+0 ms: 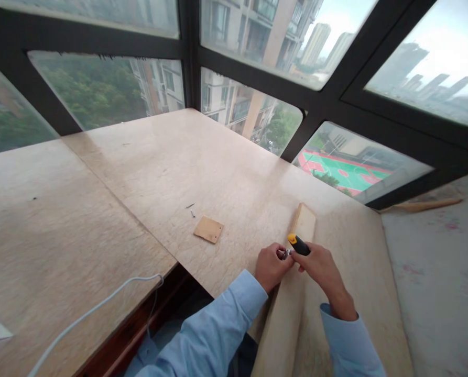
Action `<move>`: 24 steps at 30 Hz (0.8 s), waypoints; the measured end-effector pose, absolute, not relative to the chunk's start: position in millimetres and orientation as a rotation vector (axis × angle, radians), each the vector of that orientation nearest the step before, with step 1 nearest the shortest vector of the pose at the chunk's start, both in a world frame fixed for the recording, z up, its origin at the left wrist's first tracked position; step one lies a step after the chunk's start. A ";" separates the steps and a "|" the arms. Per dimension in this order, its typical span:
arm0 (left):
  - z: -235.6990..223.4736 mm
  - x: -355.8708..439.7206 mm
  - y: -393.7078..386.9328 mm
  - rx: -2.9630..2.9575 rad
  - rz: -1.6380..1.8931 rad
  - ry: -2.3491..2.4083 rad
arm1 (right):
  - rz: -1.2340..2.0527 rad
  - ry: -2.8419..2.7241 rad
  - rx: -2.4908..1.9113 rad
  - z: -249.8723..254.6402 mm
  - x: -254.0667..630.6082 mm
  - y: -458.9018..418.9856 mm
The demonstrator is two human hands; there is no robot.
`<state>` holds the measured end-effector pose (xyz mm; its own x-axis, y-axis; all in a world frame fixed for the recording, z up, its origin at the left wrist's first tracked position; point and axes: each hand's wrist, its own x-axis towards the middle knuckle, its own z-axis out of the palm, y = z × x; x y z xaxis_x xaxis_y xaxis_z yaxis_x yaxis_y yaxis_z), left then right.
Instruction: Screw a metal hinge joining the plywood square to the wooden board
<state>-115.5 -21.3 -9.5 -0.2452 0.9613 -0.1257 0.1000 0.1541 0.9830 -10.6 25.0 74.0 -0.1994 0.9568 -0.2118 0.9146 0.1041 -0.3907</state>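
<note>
My right hand (323,269) is closed around a tool with a yellow and black handle (297,244), its metal tip pointing left. My left hand (272,266) is pinched at that metal tip (285,254), holding something small I cannot make out. Both hands hover over a light wooden board (303,224) that runs away from me on the tabletop (226,178). A small square wooden piece (209,229) lies to the left of the hands. Two small screws or nails (191,209) lie just beyond it.
A white cable (96,308) trails over the lower left board and into the gap by the dark wooden frame (139,324). Large windows with black frames surround the tabletop. A pale patterned surface (438,272) lies to the right.
</note>
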 end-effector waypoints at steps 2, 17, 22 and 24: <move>-8.1 -116.3 -21.5 1.069 1.206 1.532 | 0.669 -2.265 -1.940 76.4 -11.9 24.2; -3.4 -120.1 -20.9 1.122 1.127 1.561 | 0.675 -2.174 -1.906 83.5 -7.1 27.1; -4.1 -120.3 -20.2 1.117 1.140 1.546 | 0.646 -2.161 -1.869 103.3 0.6 27.6; -5.8 -119.9 -20.0 1.126 1.148 1.538 | 0.675 -2.147 -1.825 108.7 -2.9 28.7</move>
